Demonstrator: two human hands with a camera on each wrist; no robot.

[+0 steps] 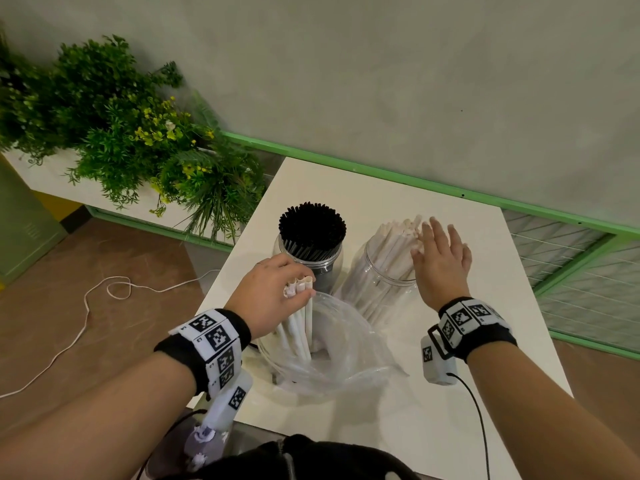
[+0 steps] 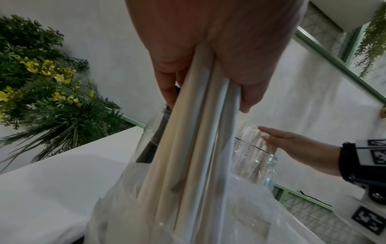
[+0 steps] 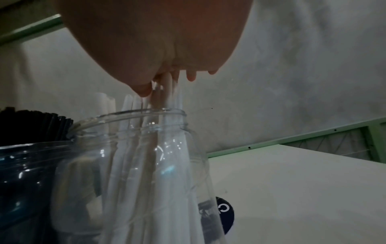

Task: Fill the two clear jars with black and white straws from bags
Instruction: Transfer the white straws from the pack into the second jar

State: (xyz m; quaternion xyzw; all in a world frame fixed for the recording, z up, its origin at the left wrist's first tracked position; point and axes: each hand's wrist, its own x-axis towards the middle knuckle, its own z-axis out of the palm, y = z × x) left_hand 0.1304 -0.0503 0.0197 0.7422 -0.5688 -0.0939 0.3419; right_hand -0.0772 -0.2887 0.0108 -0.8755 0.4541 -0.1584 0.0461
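Two clear jars stand on the white table (image 1: 485, 341). The left jar (image 1: 330, 265) is packed with black straws (image 1: 311, 225). The right jar (image 1: 384, 282) holds white straws (image 1: 398, 233) that lean to the right. My left hand (image 1: 277, 289) grips a bunch of white straws (image 1: 301, 317) whose lower ends are still inside the clear plastic bag (image 1: 346, 351) in front of the jars. My right hand (image 1: 440, 258) is spread flat, fingers straight, against the tops of the white straws in the right jar (image 3: 146, 148). The left wrist view shows the gripped bunch (image 2: 188, 148) running down into the bag (image 2: 240, 214).
A planter of green plants with yellow flowers (image 1: 121, 133) stands to the left of the table. A white cord (image 1: 86, 306) lies on the brown floor. A green rail (image 1: 415, 181) and wire mesh (image 1: 581, 278) run behind and right of the table.
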